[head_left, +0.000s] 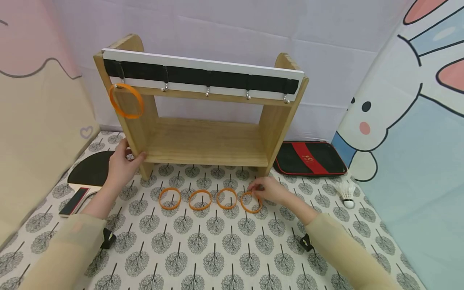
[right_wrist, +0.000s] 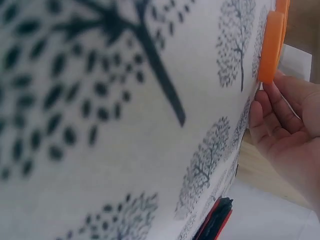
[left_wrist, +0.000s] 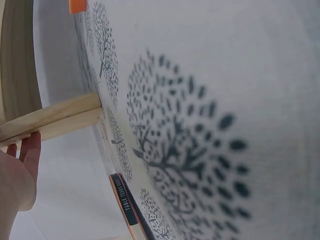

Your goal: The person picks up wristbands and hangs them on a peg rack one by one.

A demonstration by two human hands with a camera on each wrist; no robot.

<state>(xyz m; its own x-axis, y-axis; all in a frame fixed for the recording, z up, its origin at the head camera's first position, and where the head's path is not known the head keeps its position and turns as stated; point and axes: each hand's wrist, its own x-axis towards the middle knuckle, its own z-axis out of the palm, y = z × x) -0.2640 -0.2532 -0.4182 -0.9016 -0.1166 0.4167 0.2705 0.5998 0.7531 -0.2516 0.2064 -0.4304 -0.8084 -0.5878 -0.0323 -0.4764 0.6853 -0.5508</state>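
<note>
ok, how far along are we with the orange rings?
Looks done: one orange ring hangs on the leftmost hook. In hand: the right hand pinches the rightmost ring on the cloth; the left hand grips the wooden rack. Probably left: that ring plus three more rings lying there, since four hooks are bare.

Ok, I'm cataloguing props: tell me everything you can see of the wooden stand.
The wooden stand looks like pale, grained wood: two side panels with rounded tops, a shelf between them and legs below. Across its upper front runs a white strip with a black band and five silvery hooks; an orange ring hangs from the leftmost. It stands upright on tree-print cloth; the left hand grips its left side.
</note>
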